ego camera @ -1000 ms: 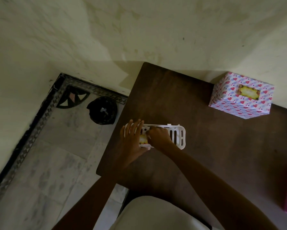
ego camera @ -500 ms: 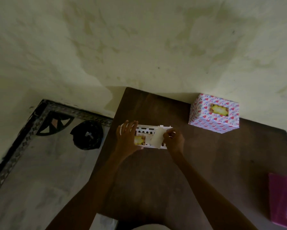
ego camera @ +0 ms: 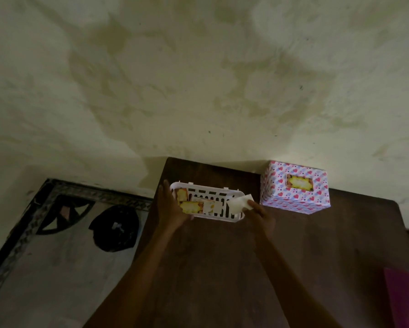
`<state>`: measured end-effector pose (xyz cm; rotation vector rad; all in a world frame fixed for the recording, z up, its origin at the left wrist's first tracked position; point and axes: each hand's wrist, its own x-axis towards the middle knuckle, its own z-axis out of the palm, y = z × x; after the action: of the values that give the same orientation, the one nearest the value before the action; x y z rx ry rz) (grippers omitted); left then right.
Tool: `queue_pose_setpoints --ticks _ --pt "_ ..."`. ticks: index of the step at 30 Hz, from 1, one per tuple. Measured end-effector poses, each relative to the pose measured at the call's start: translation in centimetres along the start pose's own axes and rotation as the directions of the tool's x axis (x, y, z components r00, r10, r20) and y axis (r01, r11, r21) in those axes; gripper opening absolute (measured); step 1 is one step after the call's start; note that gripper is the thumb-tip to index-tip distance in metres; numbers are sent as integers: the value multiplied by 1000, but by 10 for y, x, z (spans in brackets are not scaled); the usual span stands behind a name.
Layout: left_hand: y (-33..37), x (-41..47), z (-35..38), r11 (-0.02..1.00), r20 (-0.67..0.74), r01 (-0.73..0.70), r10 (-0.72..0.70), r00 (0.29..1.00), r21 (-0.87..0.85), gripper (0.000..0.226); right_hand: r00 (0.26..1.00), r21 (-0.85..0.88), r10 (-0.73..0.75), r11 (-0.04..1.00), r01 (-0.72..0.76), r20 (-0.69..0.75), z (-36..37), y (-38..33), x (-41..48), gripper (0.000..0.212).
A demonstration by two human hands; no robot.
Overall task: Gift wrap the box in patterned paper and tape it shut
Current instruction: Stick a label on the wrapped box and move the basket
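Dark brown wooden counter (ego camera: 281,268), white slotted plastic basket (ego camera: 224,193) near its back left, heart-patterned wrapped box (ego camera: 293,197) beside it, pink plastic container (ego camera: 405,301) at the right edge

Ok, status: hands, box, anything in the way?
Left hand rests on white basket. Right hand pinches white slip. Wrapped box stands apart, untouched. Nothing between.

Right of centre, a wrapped box (ego camera: 294,197) is covered in white paper printed with pink and red hearts and lilac stripes, with a yellow label (ego camera: 299,183) on top. A white slotted basket (ego camera: 206,188) is shown with yellow, orange-edged cards (ego camera: 190,206) inside and a white slip (ego camera: 239,204) at its right end. The table (ego camera: 246,268) is dark brown, the wall (ego camera: 198,79) mottled cream; a magenta object (ego camera: 405,301) is cut off at lower right.
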<state>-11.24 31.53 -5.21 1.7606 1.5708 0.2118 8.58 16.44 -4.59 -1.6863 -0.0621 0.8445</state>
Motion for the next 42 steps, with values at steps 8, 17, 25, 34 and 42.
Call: queue_pose_setpoints --ticks 8,17,25,34,42 --pt "-16 17 -2 838 109 225 -197 974 -497 63 963 459 255 848 -266 86 12 3 8 34" --pt "26 46 -8 689 109 192 -162 981 -699 32 969 373 210 896 -243 128 29 -21 31 34" --pt "32 63 -15 761 136 176 -116 984 -625 37 976 418 164 884 -211 147 38 -32 40 39" --pt "44 82 -21 839 128 98 -34 991 -535 28 974 431 123 881 -196 192 42 -37 55 33" --pt "39 51 -4 898 -112 78 -140 984 -432 28 999 143 51 988 -53 19 29 -38 43 13"
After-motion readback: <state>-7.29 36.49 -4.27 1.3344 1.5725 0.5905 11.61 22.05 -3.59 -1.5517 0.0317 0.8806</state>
